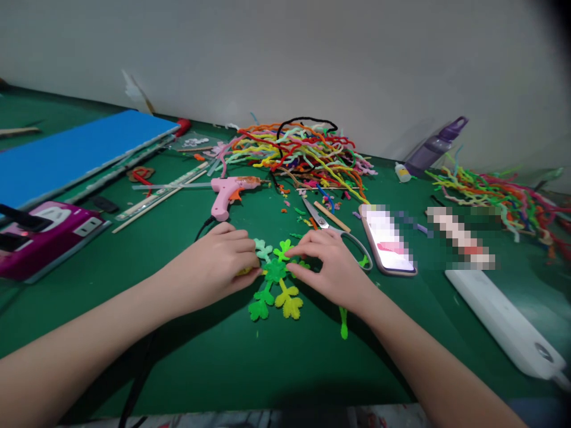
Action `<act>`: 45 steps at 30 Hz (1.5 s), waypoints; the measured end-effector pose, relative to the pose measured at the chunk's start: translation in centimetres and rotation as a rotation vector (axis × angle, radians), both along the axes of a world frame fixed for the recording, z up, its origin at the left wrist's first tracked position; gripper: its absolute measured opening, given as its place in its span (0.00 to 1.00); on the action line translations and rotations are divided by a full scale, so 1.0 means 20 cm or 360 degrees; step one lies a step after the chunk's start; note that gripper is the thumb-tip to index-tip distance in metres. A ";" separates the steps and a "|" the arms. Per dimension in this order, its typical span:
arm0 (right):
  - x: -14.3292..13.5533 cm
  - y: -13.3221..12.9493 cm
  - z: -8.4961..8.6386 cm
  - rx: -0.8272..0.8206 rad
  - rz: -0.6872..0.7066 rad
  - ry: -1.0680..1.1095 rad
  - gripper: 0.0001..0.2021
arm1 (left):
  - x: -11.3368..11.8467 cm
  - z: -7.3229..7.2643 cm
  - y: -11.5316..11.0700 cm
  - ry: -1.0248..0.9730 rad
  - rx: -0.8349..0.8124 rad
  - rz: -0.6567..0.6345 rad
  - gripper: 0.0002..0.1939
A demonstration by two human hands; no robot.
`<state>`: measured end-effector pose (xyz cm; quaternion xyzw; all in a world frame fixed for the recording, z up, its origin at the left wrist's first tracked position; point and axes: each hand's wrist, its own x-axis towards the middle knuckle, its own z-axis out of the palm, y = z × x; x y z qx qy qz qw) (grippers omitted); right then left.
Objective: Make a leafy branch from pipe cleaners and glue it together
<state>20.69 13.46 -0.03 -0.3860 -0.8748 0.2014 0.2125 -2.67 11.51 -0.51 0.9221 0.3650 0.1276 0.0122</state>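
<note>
A snowflake-like shape of fuzzy pipe cleaners [275, 271] lies on the green table in front of me, with leafy arms in mint, greens and yellow. My left hand [229, 255] is closed at its left side, fingers curled around a yellow arm that they partly hide. On the other side, my right hand [328, 261] has thumb and index fingertip around a green arm close to the centre. Beneath the right wrist a loose bright green pipe-cleaner piece [343, 323] sticks out. Just beyond the right hand lie scissors [322, 221], their handles partly covered.
A pink glue gun [227, 193] lies beyond my left hand. Heaped pipe cleaners [303, 145] are at the back, another bunch [495, 193] at right. A lit phone [388, 241], a white power strip [504, 321], a purple bottle [435, 148] and a magenta power box [49, 238] surround the workspace.
</note>
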 end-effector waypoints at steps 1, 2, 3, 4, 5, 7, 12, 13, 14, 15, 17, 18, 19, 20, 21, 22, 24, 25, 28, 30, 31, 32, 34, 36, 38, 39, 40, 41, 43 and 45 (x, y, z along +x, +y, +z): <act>0.01 0.00 0.00 0.0022 0.0008 0.0017 0.06 | 0.00 0.01 0.00 -0.0012 0.0002 0.0010 0.12; 0.01 0.00 0.00 0.0044 0.0023 0.0029 0.05 | -0.01 0.01 0.00 -0.0027 0.0004 0.0013 0.11; 0.02 0.00 0.01 0.0066 0.0046 0.0034 0.05 | -0.01 0.02 0.00 -0.0045 0.0010 0.0007 0.11; 0.02 0.00 0.01 0.0086 0.0076 0.0030 0.05 | -0.01 0.02 0.00 -0.0066 0.0022 -0.0008 0.10; 0.02 0.00 0.01 0.0102 0.0111 0.0016 0.05 | -0.01 0.02 0.00 -0.0087 0.0038 -0.0030 0.09; 0.02 0.00 0.00 0.0131 0.0196 -0.0025 0.05 | -0.01 0.03 -0.01 -0.0118 0.0068 -0.0076 0.08; 0.01 -0.01 -0.01 0.0215 0.0398 -0.0138 0.08 | -0.02 0.01 0.00 -0.0137 0.0089 -0.0083 0.09; 0.01 -0.02 -0.01 0.0234 0.0430 -0.0158 0.09 | -0.02 0.00 0.00 -0.0130 0.0074 -0.0064 0.09; 0.01 -0.02 -0.01 0.0253 0.0458 -0.0176 0.10 | -0.02 0.00 0.00 -0.0118 0.0055 -0.0044 0.10; 0.01 -0.02 -0.02 0.0270 0.0483 -0.0190 0.10 | -0.02 -0.01 0.01 -0.0105 0.0036 -0.0030 0.11; 0.01 -0.03 -0.02 0.0292 0.0520 -0.0213 0.11 | -0.03 -0.02 0.01 -0.0073 0.0005 -0.0031 0.12; 0.00 -0.03 -0.02 0.0297 0.0528 -0.0218 0.11 | -0.03 -0.02 0.01 -0.0057 -0.0004 -0.0042 0.13; 0.00 -0.03 -0.02 0.0297 0.0534 -0.0221 0.12 | -0.03 -0.02 0.02 -0.0044 -0.0009 -0.0053 0.13; 0.00 -0.03 -0.02 0.0295 0.0537 -0.0221 0.12 | -0.03 -0.02 0.02 -0.0034 -0.0009 -0.0061 0.13; 0.00 -0.03 -0.02 0.0293 0.0540 -0.0221 0.12 | -0.03 -0.02 0.02 -0.0028 -0.0005 -0.0065 0.12; 0.00 -0.03 -0.02 0.0293 0.0545 -0.0222 0.13 | -0.03 -0.02 0.02 -0.0027 0.0003 -0.0065 0.12; 0.00 -0.03 -0.02 0.0304 0.0560 -0.0230 0.13 | -0.02 -0.02 0.02 -0.0024 0.0015 -0.0062 0.12; 0.00 -0.03 -0.02 0.0313 0.0571 -0.0240 0.13 | -0.02 -0.01 0.02 -0.0019 0.0016 -0.0063 0.11; 0.00 -0.03 -0.01 0.0354 0.0616 -0.0269 0.14 | -0.02 -0.01 0.02 -0.0002 0.0019 -0.0063 0.11; 0.00 -0.03 -0.01 0.0376 0.0642 -0.0274 0.14 | -0.02 -0.01 0.02 -0.0002 0.0024 -0.0061 0.11; -0.01 -0.03 -0.02 0.0383 0.0649 -0.0272 0.15 | -0.02 -0.01 0.02 -0.0007 0.0025 -0.0059 0.11; -0.01 -0.03 -0.02 0.0388 0.0653 -0.0268 0.16 | -0.02 -0.01 0.02 -0.0016 0.0026 -0.0057 0.11; -0.01 -0.04 -0.03 0.0391 0.0652 -0.0271 0.17 | -0.02 -0.01 0.02 -0.0041 0.0024 -0.0056 0.11; -0.01 -0.04 -0.03 0.0392 0.0659 -0.0280 0.17 | -0.02 -0.01 0.02 -0.0063 0.0021 -0.0055 0.11; -0.02 -0.04 -0.04 0.0390 0.0673 -0.0287 0.16 | -0.02 -0.02 0.02 -0.0070 0.0021 -0.0058 0.11; -0.02 -0.04 -0.04 0.0389 0.0678 -0.0289 0.16 | -0.02 -0.02 0.02 -0.0071 0.0023 -0.0061 0.11; -0.02 -0.03 -0.04 0.0388 0.0682 -0.0290 0.16 | -0.02 -0.02 0.02 -0.0068 0.0023 -0.0062 0.11; -0.02 -0.03 -0.04 0.0384 0.0686 -0.0292 0.16 | -0.02 -0.02 0.02 -0.0067 0.0023 -0.0065 0.11; -0.02 -0.03 -0.03 0.0375 0.0687 -0.0292 0.15 | -0.02 -0.02 0.02 -0.0062 0.0019 -0.0065 0.11; -0.02 -0.03 -0.03 0.0365 0.0691 -0.0288 0.15 | -0.02 -0.02 0.02 -0.0054 0.0011 -0.0061 0.11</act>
